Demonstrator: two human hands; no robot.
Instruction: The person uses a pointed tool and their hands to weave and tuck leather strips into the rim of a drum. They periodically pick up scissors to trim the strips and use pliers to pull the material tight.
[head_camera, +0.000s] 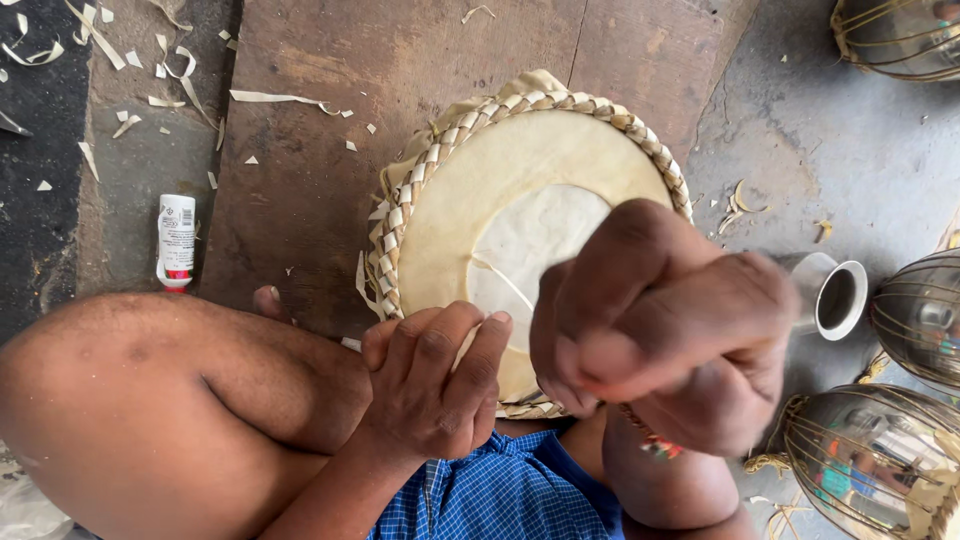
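A round drum head (470, 200) of pale hide with a braided rim (420, 180) rests against my lap, over a brown wooden board. My left hand (435, 385) lies on the drum's near rim, fingers together and pressing the skin edge. My right hand (665, 325) is raised close to the camera in a fist above the drum's right side. What it grips is hidden, though a thin pale strip (505, 280) runs across the hide toward it. My bare left knee (170, 400) fills the lower left.
A small white tube (176, 242) lies on the floor at left among pale leather scraps (270, 97). Shiny metal drum shells (865, 460) stand at the right, with a small white cup (838, 295) beside them. Blue checked cloth (500, 495) covers my lap.
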